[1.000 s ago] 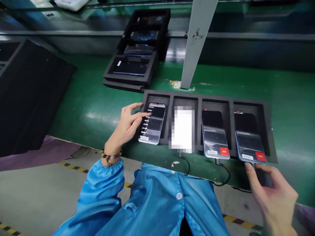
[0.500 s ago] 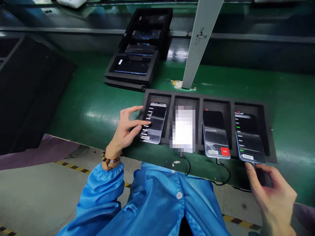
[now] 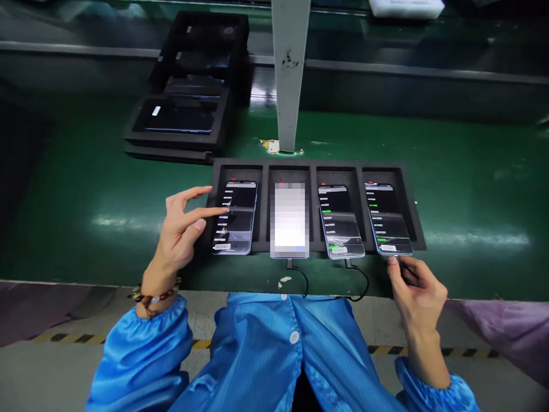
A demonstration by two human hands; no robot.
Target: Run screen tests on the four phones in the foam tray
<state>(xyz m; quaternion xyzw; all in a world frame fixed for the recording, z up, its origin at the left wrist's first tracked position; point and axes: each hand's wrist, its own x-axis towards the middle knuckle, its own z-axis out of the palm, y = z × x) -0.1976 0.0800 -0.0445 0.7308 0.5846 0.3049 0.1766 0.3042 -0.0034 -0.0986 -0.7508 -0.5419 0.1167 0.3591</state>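
Observation:
Smartphones lie in the compartments of a black foam tray [image 3: 315,163]. My left hand [image 3: 178,232] is open, its index finger stretched onto the screen of the leftmost phone [image 3: 235,220], which shows a list. Beside that is a phone with a bright, blurred-out screen [image 3: 289,220]. To its right, another phone [image 3: 341,223] shows a list with green lines. Both middle phones have black cables [image 3: 364,280] plugged into their lower ends. At the bottom edge of the rightmost phone [image 3: 388,220], my right hand [image 3: 418,292] pinches a dark cable plug, mostly hidden by the fingers.
A stack of black foam trays [image 3: 180,137] holding more phones stands at the back left of the green table [image 3: 472,200]. A grey metal post [image 3: 289,80] rises behind the phone tray. A white object [image 3: 406,8] lies at the far back.
The screen of the phone second from the right has gone from a page with a red button to a list with green lines. The whole view has shifted; both hands stay at the same phones.

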